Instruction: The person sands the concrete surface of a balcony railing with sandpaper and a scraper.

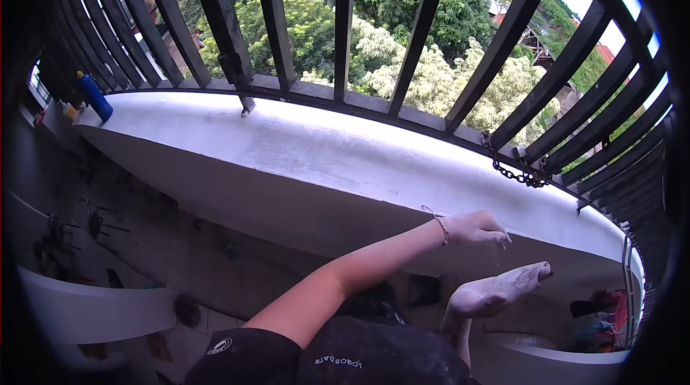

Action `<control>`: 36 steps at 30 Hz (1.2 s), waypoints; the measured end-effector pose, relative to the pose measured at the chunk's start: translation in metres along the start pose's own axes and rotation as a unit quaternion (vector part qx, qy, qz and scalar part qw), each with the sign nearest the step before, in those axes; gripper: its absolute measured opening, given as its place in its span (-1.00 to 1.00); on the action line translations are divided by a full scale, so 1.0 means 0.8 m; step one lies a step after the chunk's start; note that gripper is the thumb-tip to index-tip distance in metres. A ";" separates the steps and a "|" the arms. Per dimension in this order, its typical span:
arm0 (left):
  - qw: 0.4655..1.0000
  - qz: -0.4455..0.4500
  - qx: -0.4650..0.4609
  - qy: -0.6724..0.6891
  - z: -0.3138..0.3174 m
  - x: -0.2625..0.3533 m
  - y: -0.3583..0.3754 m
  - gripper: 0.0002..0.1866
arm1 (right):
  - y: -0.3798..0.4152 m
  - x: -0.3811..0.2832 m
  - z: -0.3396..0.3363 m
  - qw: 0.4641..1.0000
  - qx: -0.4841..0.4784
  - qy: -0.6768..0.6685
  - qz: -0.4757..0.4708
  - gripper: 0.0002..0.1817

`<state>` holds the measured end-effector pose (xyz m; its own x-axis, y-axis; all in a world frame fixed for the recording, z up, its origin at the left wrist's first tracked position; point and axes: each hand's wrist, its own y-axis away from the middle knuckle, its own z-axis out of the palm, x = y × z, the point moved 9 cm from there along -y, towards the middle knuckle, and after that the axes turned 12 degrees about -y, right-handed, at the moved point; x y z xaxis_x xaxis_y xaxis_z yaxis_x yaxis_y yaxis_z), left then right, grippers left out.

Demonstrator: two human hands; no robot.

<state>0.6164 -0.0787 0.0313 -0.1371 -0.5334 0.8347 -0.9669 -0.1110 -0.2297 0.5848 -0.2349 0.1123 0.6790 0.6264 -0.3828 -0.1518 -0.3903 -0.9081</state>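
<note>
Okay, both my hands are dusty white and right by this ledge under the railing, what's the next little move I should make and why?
Probably rub the left hand over the open right hand, held out clear of the white ledge. Both hands are coated in white powder, bits seem to be falling from the left fingertips, and neither holds anything.

Both hands are seen covered with a whitish powder: the left hand (476,228) above and the right hand (496,290) just below it. A thin pale bracelet (440,225) is worn at the left wrist. Beneath the arms, a black garment (345,356) with small white lettering is seen. Just beyond the hands, a white ledge (302,148) is found, marked with faint grey streaks. Above it, black bars (345,19) are set, and a dark chain (512,169) hangs near. Far to the left of the hands, a blue bottle (94,96) with a yellow cap is placed. Behind the bars, green and pale cream foliage (431,76) is seen.
</note>
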 end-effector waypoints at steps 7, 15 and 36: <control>0.835 -0.227 0.348 -0.361 -0.185 -0.003 0.269 -0.47 | 0.004 0.036 -0.035 0.990 0.071 0.067 0.105 -0.20; 0.646 -0.520 0.167 -0.534 -0.191 -0.046 0.433 -0.18 | 0.011 0.055 0.020 0.986 0.031 -0.031 0.161 -0.19; 0.749 -0.229 0.454 -0.425 -0.179 0.063 0.399 -0.77 | -0.009 0.040 0.193 0.880 -0.468 0.073 0.036 -0.34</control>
<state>0.2701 -0.0207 0.0720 0.7237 -0.5639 0.3980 -0.2730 -0.7634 -0.5854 0.4967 -0.1082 0.0807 0.7878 0.5099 -0.3455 0.4131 -0.8535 -0.3177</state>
